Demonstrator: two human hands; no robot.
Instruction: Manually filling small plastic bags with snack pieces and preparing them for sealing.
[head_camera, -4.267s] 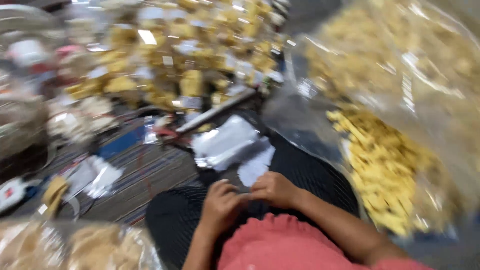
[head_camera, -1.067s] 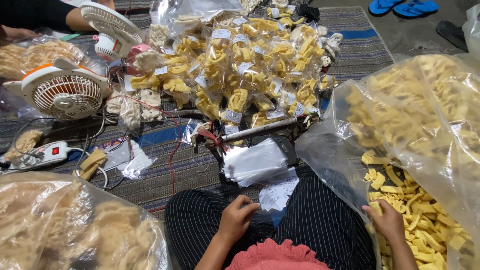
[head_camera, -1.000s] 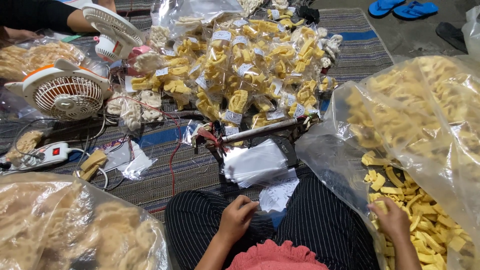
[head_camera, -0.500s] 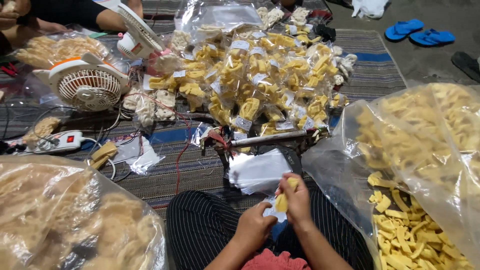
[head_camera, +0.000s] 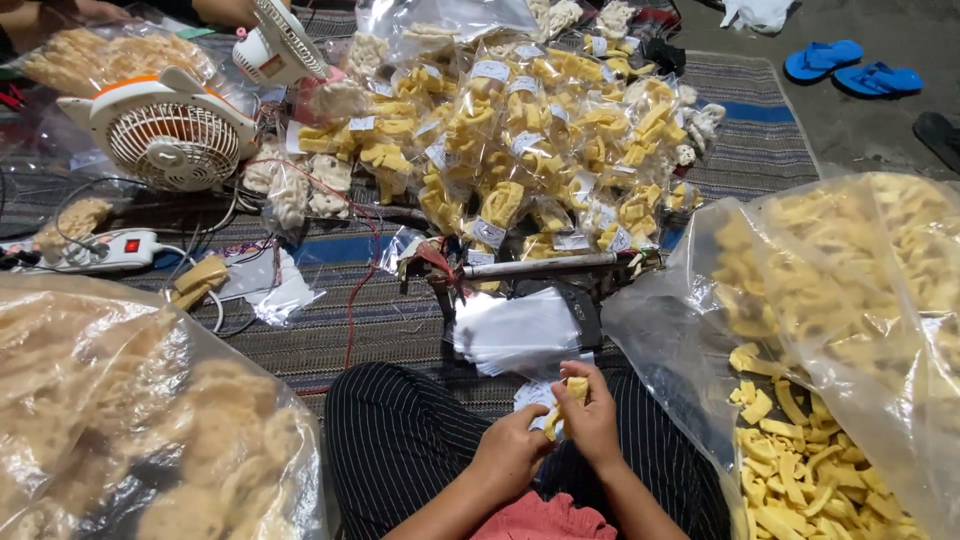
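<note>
A small handful of yellow stick-shaped snack pieces (head_camera: 572, 392) is pinched in the fingers of the right hand (head_camera: 592, 425), over the lap. A small clear plastic pouch (head_camera: 543, 420) is gripped by the left hand (head_camera: 510, 452), touching the right. Just beyond the grip a stack of empty clear pouches (head_camera: 515, 332) is seen, and behind it a long metal-barred heat sealer (head_camera: 545, 267). To the right of the grip a large clear sack of yellow sticks (head_camera: 830, 330) lies open. Farther off, sealed snack packets (head_camera: 520, 140) are heaped, with a white-and-orange table fan (head_camera: 165, 135) at far left.
</note>
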